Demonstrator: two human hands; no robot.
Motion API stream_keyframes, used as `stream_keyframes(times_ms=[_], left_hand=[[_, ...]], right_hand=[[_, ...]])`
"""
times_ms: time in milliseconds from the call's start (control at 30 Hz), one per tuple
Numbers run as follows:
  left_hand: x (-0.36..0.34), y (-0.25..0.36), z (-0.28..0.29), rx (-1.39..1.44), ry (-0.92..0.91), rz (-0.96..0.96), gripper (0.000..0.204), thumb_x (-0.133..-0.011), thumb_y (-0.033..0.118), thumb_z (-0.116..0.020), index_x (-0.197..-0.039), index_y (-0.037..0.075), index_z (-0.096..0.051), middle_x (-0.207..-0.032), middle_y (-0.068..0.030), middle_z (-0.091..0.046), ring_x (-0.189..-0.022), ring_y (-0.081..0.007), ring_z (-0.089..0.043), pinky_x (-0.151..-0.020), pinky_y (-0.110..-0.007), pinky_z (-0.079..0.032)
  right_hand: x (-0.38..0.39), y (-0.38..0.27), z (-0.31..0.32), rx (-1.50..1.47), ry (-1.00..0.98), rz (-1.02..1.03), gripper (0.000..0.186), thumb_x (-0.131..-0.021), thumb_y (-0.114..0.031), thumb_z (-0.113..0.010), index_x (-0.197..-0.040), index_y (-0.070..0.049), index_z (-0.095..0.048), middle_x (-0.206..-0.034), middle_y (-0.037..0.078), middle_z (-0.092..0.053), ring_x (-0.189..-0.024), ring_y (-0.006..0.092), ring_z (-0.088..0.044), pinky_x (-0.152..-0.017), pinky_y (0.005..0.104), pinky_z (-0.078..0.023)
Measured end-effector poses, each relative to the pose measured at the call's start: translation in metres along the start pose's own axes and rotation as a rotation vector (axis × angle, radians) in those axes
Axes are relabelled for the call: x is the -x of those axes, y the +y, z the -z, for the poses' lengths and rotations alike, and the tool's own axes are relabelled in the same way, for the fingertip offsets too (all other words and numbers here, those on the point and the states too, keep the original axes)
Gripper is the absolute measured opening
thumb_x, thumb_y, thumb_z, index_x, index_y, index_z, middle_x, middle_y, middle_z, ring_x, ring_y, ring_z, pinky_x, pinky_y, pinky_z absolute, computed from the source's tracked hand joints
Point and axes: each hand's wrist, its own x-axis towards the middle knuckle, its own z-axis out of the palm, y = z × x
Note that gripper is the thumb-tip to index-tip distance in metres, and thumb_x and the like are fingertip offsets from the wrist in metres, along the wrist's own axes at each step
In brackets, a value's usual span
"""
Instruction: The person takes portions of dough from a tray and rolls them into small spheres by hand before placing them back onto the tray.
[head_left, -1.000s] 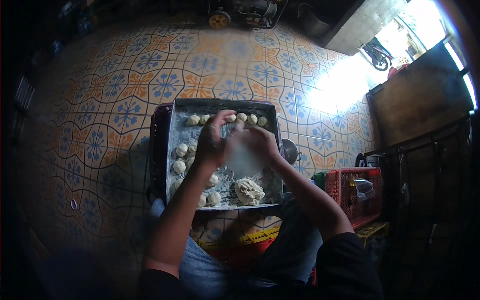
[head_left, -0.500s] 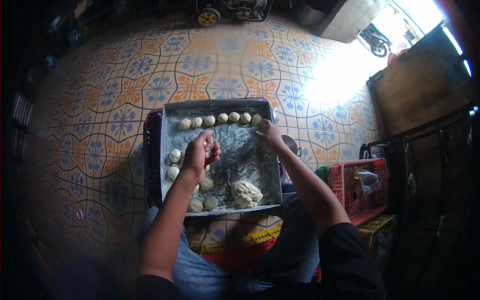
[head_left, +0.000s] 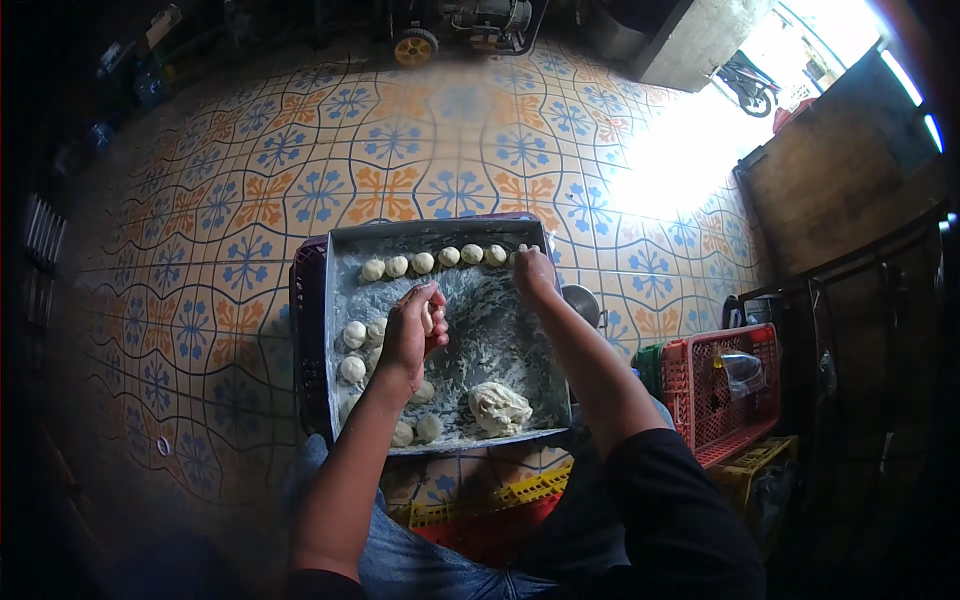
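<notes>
Item: purple crate [head_left: 305, 330], its edge showing along the left side of the tray, standing on the patterned tile floor [head_left: 200, 230].

Item: metal baking tray [head_left: 500, 330], rectangular, floured, resting on the purple crate. It carries all the dough.

Item: dough balls [head_left: 352, 335], small and pale. One group runs down the tray's left wall, at 9 o'clock from the tray's centre; two more lie near the front edge at 7 o'clock.

Item: left hand [head_left: 412, 335], over the tray's left half, just beside the left-wall balls. Grip curled closed around a small piece of dough, barely visible between the fingers.

Item: row of dough balls [head_left: 435, 262], lined along the far wall at 12 o'clock, touching or nearly touching one another.

Item: dough lump [head_left: 500, 408], large, rough, unshaped, at 5 o'clock in the tray, apart from both hands.

Item: right hand [head_left: 532, 272], at the right end of the far row, 1 o'clock. Fingers bent downward onto the tray; whether they pinch a ball cannot be told.

Item: red plastic crate [head_left: 725, 385], at 3 o'clock, well apart from the tray.
</notes>
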Motion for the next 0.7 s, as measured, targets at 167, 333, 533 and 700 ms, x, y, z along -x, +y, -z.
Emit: stream_keyframes(times_ms=[167,333,533,700], left_hand=[[0.007,-0.005,-0.007,-0.017,0.053,-0.026,0.032,-0.102,0.041,-0.057,-0.104,0.009,-0.06,-0.095,-0.0052,-0.065,-0.081,-0.016,-0.066,-0.074,-0.033,-0.058],[0.006,-0.008,0.002,-0.136,0.028,-0.032,0.042,-0.104,0.044,-0.054,-0.126,0.009,-0.057,-0.112,-0.0094,-0.067,-0.083,-0.0158,-0.066,-0.075,-0.031,-0.057],[0.015,-0.013,-0.009,-0.435,-0.122,-0.197,0.027,-0.109,0.038,-0.053,-0.12,0.015,-0.061,-0.091,0.0003,-0.062,-0.069,-0.005,-0.054,-0.056,-0.024,-0.044],[0.008,-0.01,0.006,-0.746,0.038,-0.458,0.025,-0.108,0.029,-0.056,-0.098,0.006,-0.056,-0.081,-0.0032,-0.063,-0.065,-0.0129,-0.058,-0.061,-0.034,-0.048]], right_hand=[[0.011,0.002,0.044,-0.058,-0.22,0.108,0.021,-0.089,-0.015,-0.06,-0.094,-0.001,-0.075,-0.096,0.026,-0.073,-0.09,0.0445,-0.071,-0.077,0.0504,-0.057],[0.063,-0.062,0.133,-0.668,-0.461,0.195,0.033,-0.088,-0.028,-0.076,-0.109,-0.004,-0.073,-0.096,0.015,-0.074,-0.088,0.0231,-0.072,-0.079,0.0379,-0.055],[0.139,-0.123,0.192,-0.765,-0.342,0.415,0.03,-0.087,-0.019,-0.078,-0.108,0.0,-0.069,-0.097,0.016,-0.072,-0.084,0.0204,-0.069,-0.076,0.0353,-0.054],[0.151,-0.122,0.184,-0.622,-0.361,0.26,0.026,-0.086,-0.02,-0.077,-0.101,0.0,-0.069,-0.09,0.02,-0.07,-0.08,0.0229,-0.069,-0.074,0.0371,-0.053]])
